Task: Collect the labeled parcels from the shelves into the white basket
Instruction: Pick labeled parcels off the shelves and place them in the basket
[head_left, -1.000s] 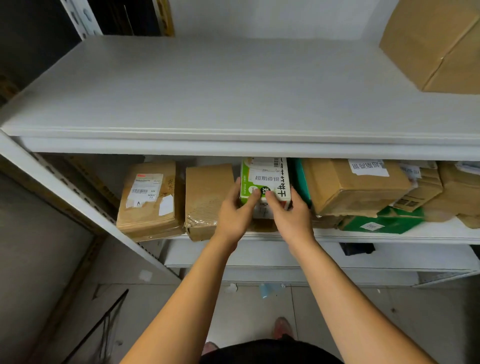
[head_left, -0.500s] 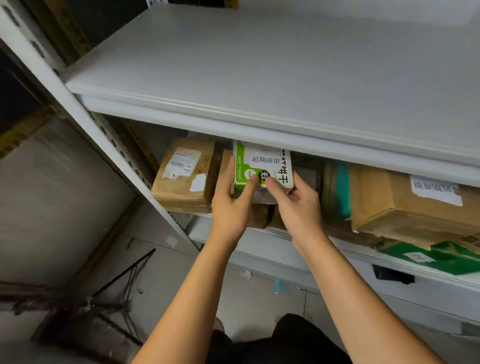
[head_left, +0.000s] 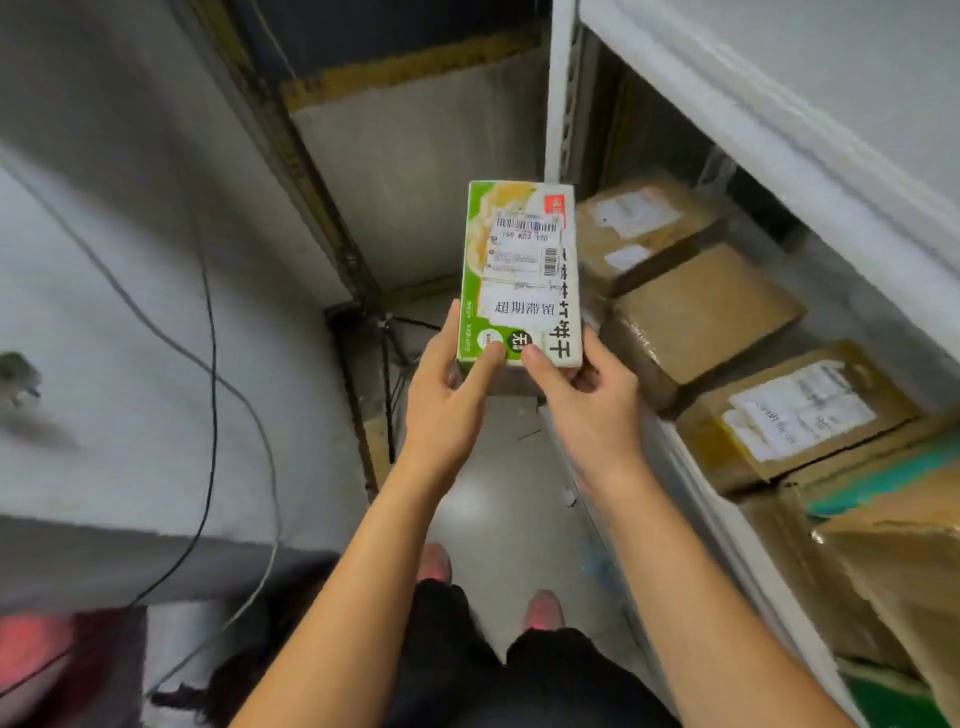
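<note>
A green and white box (head_left: 519, 270) with a barcode label and a white sticker is held up in front of me, clear of the shelf. My left hand (head_left: 449, 400) grips its lower left corner and my right hand (head_left: 587, 405) grips its lower right corner, both thumbs on the front face. Brown labeled parcels (head_left: 639, 228) (head_left: 795, 415) and a plain taped one (head_left: 701, 322) lie on the lower shelf to the right. The white basket is not in view.
The white shelf board (head_left: 779, 119) runs along the upper right, its perforated upright (head_left: 563, 104) just behind the box. A grey wall with hanging cables (head_left: 213, 364) fills the left. My feet (head_left: 540, 608) stand on the pale floor below.
Both hands pulled the green box out of the shelf row and off to the left. My view swung left, so the shelves now sit at the right.
</note>
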